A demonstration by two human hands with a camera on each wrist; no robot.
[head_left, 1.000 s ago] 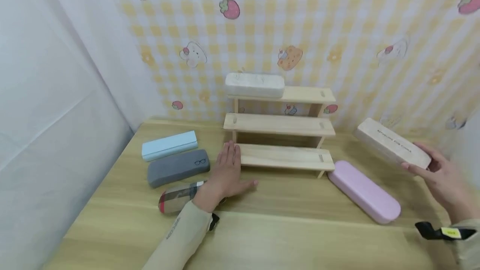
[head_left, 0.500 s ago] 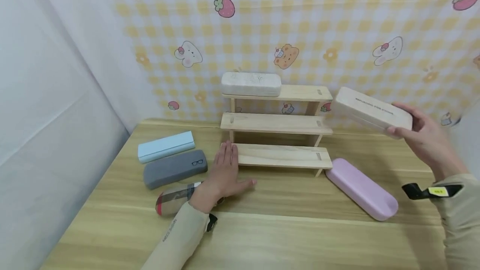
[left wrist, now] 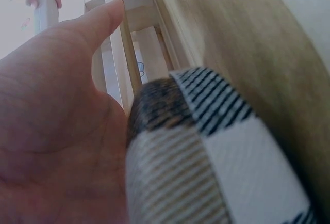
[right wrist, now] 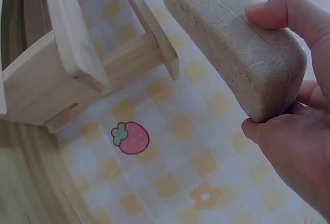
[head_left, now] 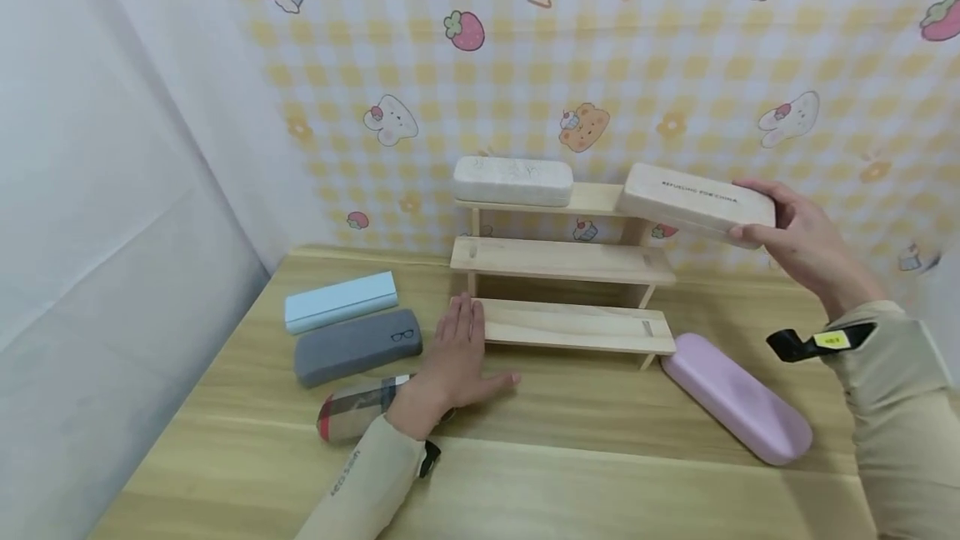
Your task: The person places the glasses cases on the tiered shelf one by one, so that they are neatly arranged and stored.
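From my end I watch the right hand [head_left: 806, 244] pinch the right end of a long beige hard case [head_left: 697, 198] with rounded edges, held up at the right of a three-tier pale wooden shelf [head_left: 562, 257]. Its long axis runs roughly sideways, the free left end over the right end of the top board [head_left: 595, 198]; I can't tell whether they touch. My left hand [head_left: 453, 361], farther from the case, lies straight-fingered on the shelf's bottom-left end. The case looks finely veined, with a side seam and dark lettering.
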